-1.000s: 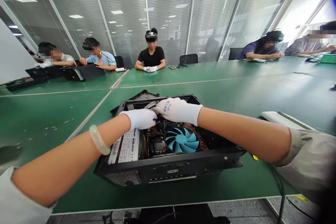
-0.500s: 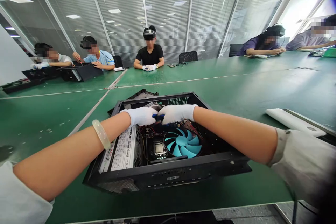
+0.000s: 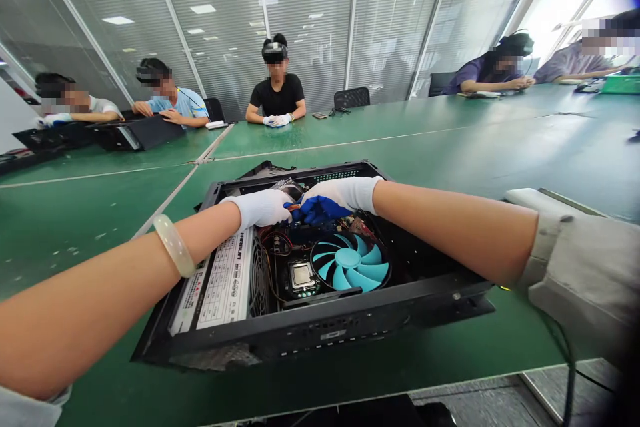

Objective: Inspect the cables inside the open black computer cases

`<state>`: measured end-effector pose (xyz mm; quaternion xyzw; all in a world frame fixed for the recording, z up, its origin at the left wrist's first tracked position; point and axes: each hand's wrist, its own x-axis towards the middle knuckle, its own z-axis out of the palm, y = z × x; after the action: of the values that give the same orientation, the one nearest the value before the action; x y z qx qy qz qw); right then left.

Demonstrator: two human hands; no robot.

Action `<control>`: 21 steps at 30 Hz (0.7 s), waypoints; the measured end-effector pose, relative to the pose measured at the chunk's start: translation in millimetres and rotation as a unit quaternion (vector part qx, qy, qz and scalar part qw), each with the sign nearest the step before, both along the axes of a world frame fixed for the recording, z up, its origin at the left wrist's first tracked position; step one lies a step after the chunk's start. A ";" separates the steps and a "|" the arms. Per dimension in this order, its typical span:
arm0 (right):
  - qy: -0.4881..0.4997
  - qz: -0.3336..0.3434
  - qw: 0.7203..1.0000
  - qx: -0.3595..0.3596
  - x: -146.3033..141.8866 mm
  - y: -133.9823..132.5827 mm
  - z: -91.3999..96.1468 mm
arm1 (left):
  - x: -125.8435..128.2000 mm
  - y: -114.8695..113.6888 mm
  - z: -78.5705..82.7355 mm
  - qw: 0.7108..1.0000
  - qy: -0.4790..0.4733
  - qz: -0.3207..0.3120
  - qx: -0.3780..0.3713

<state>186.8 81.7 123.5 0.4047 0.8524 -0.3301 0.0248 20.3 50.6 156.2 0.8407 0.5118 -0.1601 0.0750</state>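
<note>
— Both grips, left hand [image 3: 260,207] and right hand [image 3: 333,197], are closed on a small blue part [image 3: 294,209] inside the case [image 3: 320,327].
— It is judged light and fragile; its edges should be held.

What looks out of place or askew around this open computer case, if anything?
The computer case lies open, with the blue fan and bare processor exposed, and sits skewed to the table edge. A loose black panel lies behind it. No spill or damage shows.
</note>
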 end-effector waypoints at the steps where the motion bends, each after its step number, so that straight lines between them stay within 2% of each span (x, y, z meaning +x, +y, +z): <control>1: 0.006 -0.008 1.000 -0.011 -1.1 -1.7 1.1 | -0.3 -0.8 0.6 1.000 0.001 0.004 0.006; 5: 0.034 -0.037 0.999 -0.017 -7.6 -8.0 7.0 | -1.5 -1.3 0.4 1.000 0.004 0.015 0.022; 10: -0.015 -0.042 0.994 0.103 -15.9 -16.3 9.9 | -2.7 0.5 -1.9 0.999 0.000 0.014 0.040; 13: -0.056 -0.046 0.986 0.153 -18.3 -23.4 9.2 | -2.8 -0.1 -2.1 0.999 -0.002 0.006 0.046; 18: -0.143 -0.040 0.950 0.273 -24.9 -42.7 10.1 | -3.5 2.3 -4.8 0.999 -0.002 -0.008 0.048; 21: -0.178 -0.030 0.937 0.300 -31.1 -52.2 12.3 | -3.7 4.7 -6.6 0.999 0.000 -0.014 0.046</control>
<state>155.7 29.5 135.8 0.4713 0.8807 0.0176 0.0437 16.6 55.3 149.6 0.8503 0.5068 -0.1380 0.0342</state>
